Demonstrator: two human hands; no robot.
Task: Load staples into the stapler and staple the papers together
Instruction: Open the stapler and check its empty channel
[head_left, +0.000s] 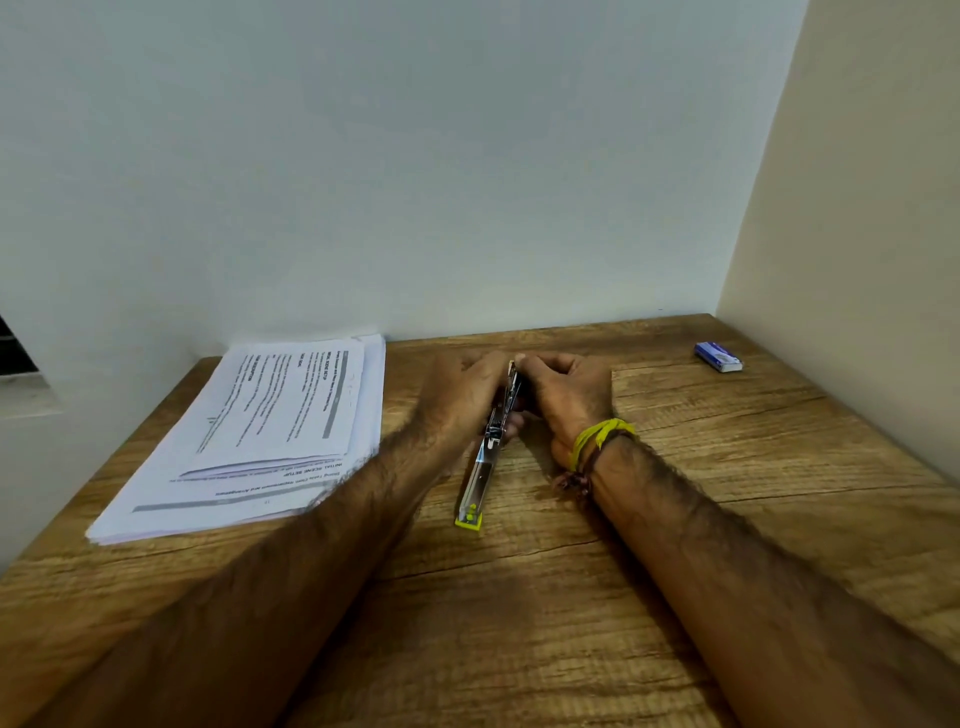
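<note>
A metal stapler with a yellow end lies on the wooden table at the centre, its magazine pulled out toward me. My left hand grips its far part from the left. My right hand pinches the far tip from the right; what lies between those fingers is hidden. A stack of printed papers rests at the left of the table. A small blue staple box sits at the far right.
A pale wall stands right behind the table, and a beige side wall closes off the right edge. Yellow and brown threads are tied round my right wrist. Bare wood lies in front of the stapler.
</note>
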